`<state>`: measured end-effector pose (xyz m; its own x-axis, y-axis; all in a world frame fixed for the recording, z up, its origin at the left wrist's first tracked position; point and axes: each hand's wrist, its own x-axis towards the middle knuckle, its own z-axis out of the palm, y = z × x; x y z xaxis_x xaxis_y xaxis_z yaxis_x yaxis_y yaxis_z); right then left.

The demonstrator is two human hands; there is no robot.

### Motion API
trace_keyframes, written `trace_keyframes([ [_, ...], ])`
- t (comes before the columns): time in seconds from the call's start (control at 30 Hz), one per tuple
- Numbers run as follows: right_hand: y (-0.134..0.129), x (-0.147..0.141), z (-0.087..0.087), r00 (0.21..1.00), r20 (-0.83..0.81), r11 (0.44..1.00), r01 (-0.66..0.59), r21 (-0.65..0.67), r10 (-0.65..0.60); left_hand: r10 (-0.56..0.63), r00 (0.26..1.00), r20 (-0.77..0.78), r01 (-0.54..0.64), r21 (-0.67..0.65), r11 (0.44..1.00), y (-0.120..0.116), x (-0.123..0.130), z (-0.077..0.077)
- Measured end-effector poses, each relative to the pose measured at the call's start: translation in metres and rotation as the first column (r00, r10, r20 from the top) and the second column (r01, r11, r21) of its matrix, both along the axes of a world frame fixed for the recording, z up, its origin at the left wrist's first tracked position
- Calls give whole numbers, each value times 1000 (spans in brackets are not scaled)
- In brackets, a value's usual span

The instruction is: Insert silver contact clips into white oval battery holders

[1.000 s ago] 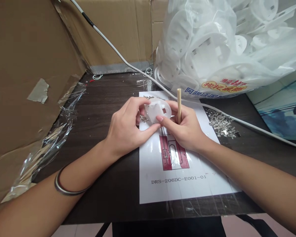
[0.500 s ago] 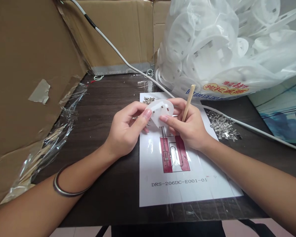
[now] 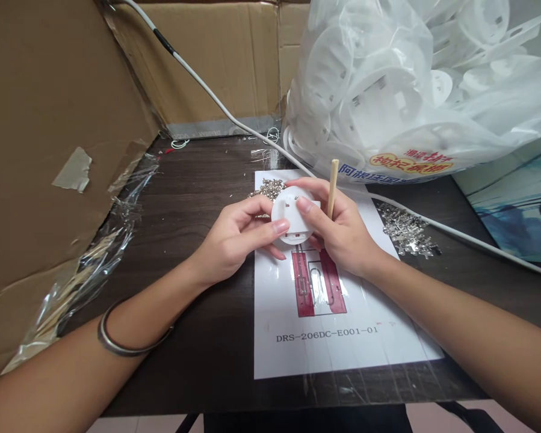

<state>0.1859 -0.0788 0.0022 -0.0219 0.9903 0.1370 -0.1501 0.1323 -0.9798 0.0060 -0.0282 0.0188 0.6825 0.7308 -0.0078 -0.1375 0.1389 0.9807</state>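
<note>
A round white plastic piece (image 3: pixel 292 225) with small slots is held between both hands, above a printed sheet (image 3: pixel 315 355). My left hand (image 3: pixel 234 240) pinches its left side, thumb on the face and fingers behind. On the right side, my right hand (image 3: pixel 342 222) grips it with the thumb pressed near the top. A thin wooden stick (image 3: pixel 333 186) stands upright out of my right hand, its lower end hidden among the fingers. Just behind my left hand lies a pile of small metal parts (image 3: pixel 270 189) on the sheet's upper edge.
A clear plastic bag (image 3: pixel 387 120) full of white plastic parts fills the back right. Flat metal pieces (image 3: pixel 408 231) lie in a heap right of the sheet. A white cable (image 3: pixel 220 102) crosses the table diagonally. Cardboard walls (image 3: pixel 216 60) stand behind and at left.
The white piece has been turned in the hands, so a different, rounder face shows. My right thumb has moved up on it, and the wooden stick has swung more upright.
</note>
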Motion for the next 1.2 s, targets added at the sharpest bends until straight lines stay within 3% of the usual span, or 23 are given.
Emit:
trace_keyframes([
  [0.27,-2,7,-1,993,18,993,-116,-13,116,-222,967,-124,226,14,974,-1,-5,6],
  [0.47,0,9,1,976,33,975,-217,56,215,-419,875,-242,449,83,890,0,-8,8],
  [0.63,0,9,-1,972,49,967,-232,103,228,-370,902,-220,396,82,915,-1,-9,4],
  [0.8,1,10,-1,974,98,973,-215,82,206,-328,897,-295,369,94,925,-2,-6,9],
  [1.2,-2,5,2,976,129,976,-190,109,176,-358,886,-296,389,50,920,-1,-7,5],
])
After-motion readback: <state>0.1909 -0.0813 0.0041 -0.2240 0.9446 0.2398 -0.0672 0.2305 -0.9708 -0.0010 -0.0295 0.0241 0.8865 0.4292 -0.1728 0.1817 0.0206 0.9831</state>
